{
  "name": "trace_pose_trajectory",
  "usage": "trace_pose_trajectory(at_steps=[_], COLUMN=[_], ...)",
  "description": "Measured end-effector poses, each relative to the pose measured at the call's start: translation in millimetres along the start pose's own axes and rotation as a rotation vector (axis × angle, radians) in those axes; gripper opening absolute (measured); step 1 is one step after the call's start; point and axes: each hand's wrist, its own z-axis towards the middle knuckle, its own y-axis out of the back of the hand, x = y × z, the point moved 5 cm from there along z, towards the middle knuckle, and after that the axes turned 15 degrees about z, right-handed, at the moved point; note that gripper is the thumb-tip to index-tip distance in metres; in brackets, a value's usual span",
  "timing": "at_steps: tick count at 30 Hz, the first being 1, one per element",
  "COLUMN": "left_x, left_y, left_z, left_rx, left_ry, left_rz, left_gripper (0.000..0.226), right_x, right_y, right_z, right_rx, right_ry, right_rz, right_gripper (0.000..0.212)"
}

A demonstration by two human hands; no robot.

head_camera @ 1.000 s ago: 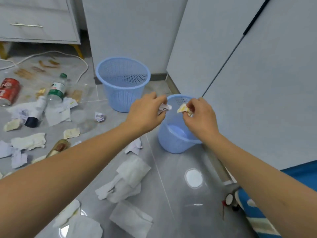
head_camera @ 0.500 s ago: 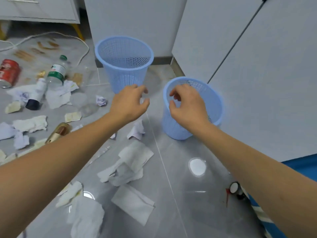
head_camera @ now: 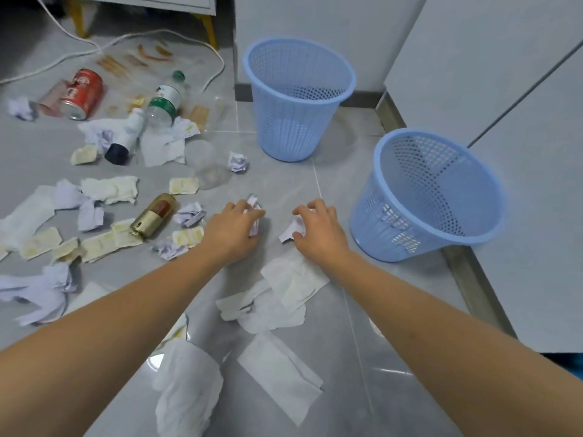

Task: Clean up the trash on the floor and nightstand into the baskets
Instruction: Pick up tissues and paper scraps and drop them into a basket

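Near: flat white tissue sheets [head_camera: 277,370] lie on the grey tiled floor [head_camera: 362,357]. Middle: the left hand [head_camera: 232,228] clenches a crumpled lilac-white paper wad [head_camera: 255,205]; the right hand [head_camera: 318,230] closes on a folded white paper scrap [head_camera: 291,231] (both at floor level). Step: pick-up. Next, probably, a lift toward the tilted pale-blue mesh plastic basket [head_camera: 394,222] nearby. Far: an upright matching basket [head_camera: 293,130], a red drinks can [head_camera: 82,93].

Both baskets [head_camera: 299,99] [head_camera: 435,197] light blue, perforated mesh walls. Floor [head_camera: 362,310] glossy grey tile. Can [head_camera: 82,93] red, white lettering. Bottle [head_camera: 164,100] clear, green-white label, green cap. Small bottle [head_camera: 153,215] gold. Tissues [head_camera: 280,375] white; crumpled scraps [head_camera: 237,161] pale lilac. Cable [head_camera: 94,47] white.
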Motion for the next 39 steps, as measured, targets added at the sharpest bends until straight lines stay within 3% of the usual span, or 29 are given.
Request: trace_pose_trajectory(at_steps=[4, 10, 17, 26, 34, 39], left_x=[-6, -5, -1, -29, -134, -217], left_y=[-10, -12, 2, 141, 240, 242], left_z=[7, 1, -7, -19, 14, 56], left_rx=[-0.032, -0.073, -0.177, -0.416, -0.548, -0.408], left_ry=[-0.002, -0.022, -0.019, -0.158, -0.361, -0.473], left_rz=[0.016, -0.02, -0.121, -0.161, -0.223, -0.205], left_gripper=[0.034, 0.02, 0.01, 0.011, 0.016, 0.027], right_x=[-22, -31, -18, 51, 5, -54], right_y=[-15, -20, 6, 124, 269, 298], right_z=[17, 13, 6, -25, -57, -62], right_rx=[0.072, 0.054, -0.075, -0.315, -0.602, -0.573], right_ry=[-0.108, -0.08, 0.022, 0.256, 0.096, -0.042], right_rz=[0.02, 0.072, 0.125, 0.219, 0.207, 0.082], right_gripper=[0.055, 0.022, 0.015, 0.012, 0.009, 0.019])
